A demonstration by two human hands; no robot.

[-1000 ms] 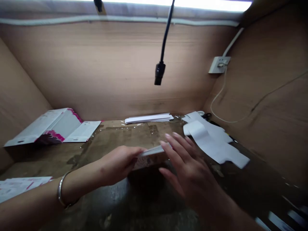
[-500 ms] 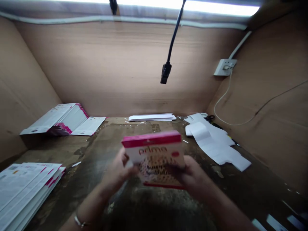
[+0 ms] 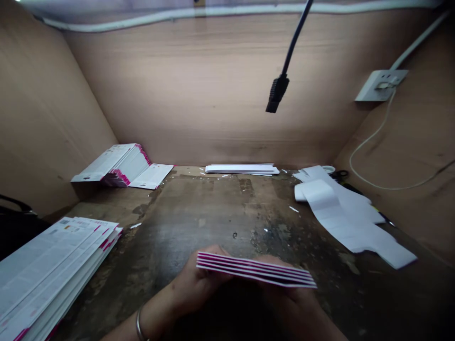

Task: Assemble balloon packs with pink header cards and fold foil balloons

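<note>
A small stack of flat printed cardboard packets (image 3: 256, 270) with pink edges is held low over the table, seen edge-on with its layers showing. My left hand (image 3: 199, 284) grips the stack's left end, fingers wrapped round behind and below it. On the other end, my right hand (image 3: 287, 289) is closed round the stack, its fingers partly hidden by the cardboard. The printed face is turned out of sight. A metal bangle (image 3: 140, 326) circles my left wrist.
More packets lie in a tall pile (image 3: 64, 265) at left and a fanned row (image 3: 131, 163) behind. White strips (image 3: 241, 169) lie along the back wall. White paper sheets (image 3: 341, 213) and scissors (image 3: 341, 174) are at right. A black cable (image 3: 279, 90) hangs above; a socket (image 3: 382, 85) is on the wall.
The stack has come lower and tipped from its printed front face to edge-on, both hands still on it. My view has shifted left and down.
</note>
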